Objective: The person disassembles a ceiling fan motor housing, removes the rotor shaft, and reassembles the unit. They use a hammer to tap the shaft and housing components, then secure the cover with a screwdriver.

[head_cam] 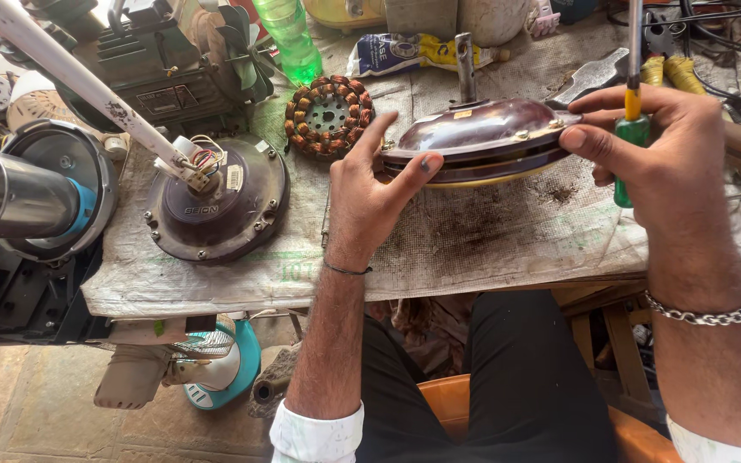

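Workbench covered in stained grey woven cloth [490,240]. At centre, a glossy maroon domed metal fan motor housing [482,137] with upright steel shaft, tilted on edge. Left hand [375,193] clasped its near rim; right hand [658,154] pinched the opposite rim while clutching a green-and-yellow-handled screwdriver [632,129]. Left of the housing: a copper-wound stator ring [329,116] and a second brown motor base [216,201].

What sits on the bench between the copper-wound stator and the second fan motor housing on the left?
In the head view, only bare stained cloth lies between the copper-wound stator and the left motor housing; the housing's wires stay on its far side.
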